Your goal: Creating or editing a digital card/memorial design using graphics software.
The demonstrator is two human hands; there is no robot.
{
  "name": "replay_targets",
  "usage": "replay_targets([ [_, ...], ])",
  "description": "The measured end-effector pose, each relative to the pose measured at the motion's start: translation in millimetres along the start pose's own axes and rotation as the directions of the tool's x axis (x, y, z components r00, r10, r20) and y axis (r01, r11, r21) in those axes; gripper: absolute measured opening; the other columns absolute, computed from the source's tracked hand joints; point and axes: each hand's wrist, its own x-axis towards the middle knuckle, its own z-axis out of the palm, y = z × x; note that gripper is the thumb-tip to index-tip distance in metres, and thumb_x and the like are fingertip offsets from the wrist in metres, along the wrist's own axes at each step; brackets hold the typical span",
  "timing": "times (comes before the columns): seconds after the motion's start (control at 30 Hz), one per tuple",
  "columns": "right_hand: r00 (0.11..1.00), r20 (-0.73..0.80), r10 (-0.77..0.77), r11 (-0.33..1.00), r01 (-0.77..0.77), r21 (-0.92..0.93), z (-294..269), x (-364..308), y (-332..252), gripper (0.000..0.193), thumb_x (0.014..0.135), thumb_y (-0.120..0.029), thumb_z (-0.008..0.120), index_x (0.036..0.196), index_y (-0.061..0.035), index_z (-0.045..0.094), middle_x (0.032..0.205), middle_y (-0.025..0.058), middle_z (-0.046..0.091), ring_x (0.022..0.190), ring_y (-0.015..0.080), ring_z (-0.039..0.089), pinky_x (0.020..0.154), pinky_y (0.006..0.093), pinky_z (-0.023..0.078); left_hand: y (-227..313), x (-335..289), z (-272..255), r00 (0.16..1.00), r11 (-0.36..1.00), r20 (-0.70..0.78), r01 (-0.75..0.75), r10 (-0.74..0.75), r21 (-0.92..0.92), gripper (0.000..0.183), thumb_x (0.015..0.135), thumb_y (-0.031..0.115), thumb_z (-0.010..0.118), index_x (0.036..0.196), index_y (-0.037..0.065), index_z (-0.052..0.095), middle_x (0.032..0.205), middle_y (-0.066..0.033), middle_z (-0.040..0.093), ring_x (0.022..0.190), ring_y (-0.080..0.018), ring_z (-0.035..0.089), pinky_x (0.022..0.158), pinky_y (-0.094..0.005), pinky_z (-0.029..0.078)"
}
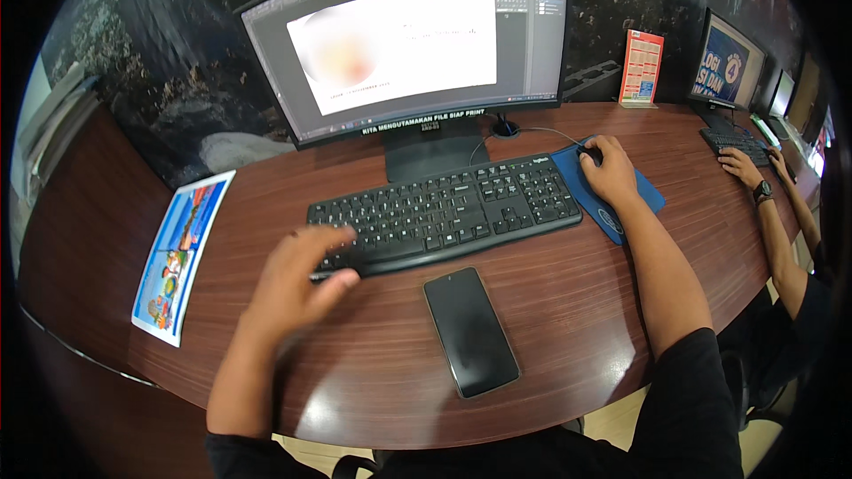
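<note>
A black keyboard (417, 222) lies slantwise on the desk below a wide curved monitor (408, 44), which shows an editing program with a white page on it. Over the keyboard's left end hovers my left hand (297, 279), slightly blurred, thumb and fingers apart with nothing held. My right hand (611, 173) rests on a dark computer mouse (593, 156), covering most of it. Under the mouse is a blue mouse pad (650, 193). Between my forearms, close to the desk's front edge, a black smartphone (472, 333) lies face up with its screen dark.
On the left lies a colourful printed sheet (182, 253) beside a dark wooden side panel (89, 213). A red and white stand-up card (641, 68) stands at the back right. Farther right, another person's hands (741, 166) are at a second keyboard (735, 145) and monitor (729, 62).
</note>
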Motion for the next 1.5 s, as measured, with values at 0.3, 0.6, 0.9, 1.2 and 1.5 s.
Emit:
replay_targets([
  [0.3, 0.999, 0.037, 0.004, 1.0, -0.005, 0.024, -2.9, -1.9, 1.4, 0.03, 0.089, -0.021, 0.071, 0.115, -0.007, 0.068, 0.126, 0.0161, 0.066, 0.118, 0.0407, 0.063, 0.101, 0.0493, 0.05, 187.5, 27.3, -23.8, 0.654, 0.394, -0.69, -0.749, 0.31, -0.533, 0.035, 0.1, 0.038, 0.07, 0.124, 0.014, 0.062, 0.116, -0.01, 0.072, 0.1, -0.028, 0.072, 0.09, -0.0475, 0.056],
  [0.6, 0.999, 0.035, -0.007, 1.0, 0.007, -0.005, 3.8, 1.3, 4.8, 0.031, 0.089, -0.021, 0.072, 0.116, -0.0074, 0.068, 0.125, 0.0166, 0.066, 0.118, 0.0415, 0.062, 0.102, 0.0493, 0.05, 238.1, 41.0, -13.1, 0.706, 0.2, -0.708, -0.697, 0.026, -0.688, 0.016, 0.103, 0.034, 0.065, 0.118, 0.036, 0.069, 0.115, -0.0085, 0.072, 0.102, -0.0268, 0.069, 0.092, -0.0443, 0.054],
  [0.9, 0.999, 0.034, -0.007, 1.0, 0.007, 0.014, 0.4, -0.5, 1.0, 0.03, 0.089, -0.02, 0.072, 0.115, -0.0066, 0.068, 0.124, 0.0171, 0.066, 0.119, 0.0405, 0.062, 0.103, 0.0487, 0.05, 189.6, 78.7, 6.0, 0.514, -0.022, -0.782, -0.831, 0.353, -0.556, 0.029, 0.1, 0.033, 0.072, 0.13, 0.033, 0.072, 0.123, -0.0118, 0.073, 0.107, -0.0288, 0.069, 0.097, -0.0447, 0.052],
  [1.2, 0.999, 0.037, -0.001, 1.0, 0.0, 0.03, -1.3, -0.5, 3.3, 0.031, 0.088, -0.019, 0.073, 0.116, -0.006, 0.068, 0.123, 0.0169, 0.066, 0.119, 0.0397, 0.062, 0.103, 0.0482, 0.049, 175.0, 71.4, 1.4, 0.63, -0.045, -0.744, -0.756, 0.222, -0.653, 0.009, 0.098, 0.019, 0.074, 0.105, 0.016, 0.071, 0.118, -0.0072, 0.071, 0.106, -0.0296, 0.069, 0.094, -0.0469, 0.052],
  [1.5, 0.999, -0.012, -0.05, 0.998, 0.05, 0.044, 2.1, 0.5, 4.1, 0.027, 0.088, -0.015, 0.073, 0.113, -0.0044, 0.07, 0.121, 0.0155, 0.067, 0.116, 0.0369, 0.065, 0.1, 0.0442, 0.051, 166.4, 83.0, 15.3, 0.578, 0.069, -0.757, -0.806, 0.304, -0.588, 0.014, 0.1, 0.027, 0.071, 0.113, 0.031, 0.071, 0.12, -0.007, 0.07, 0.102, -0.0276, 0.069, 0.092, -0.0449, 0.052],
])
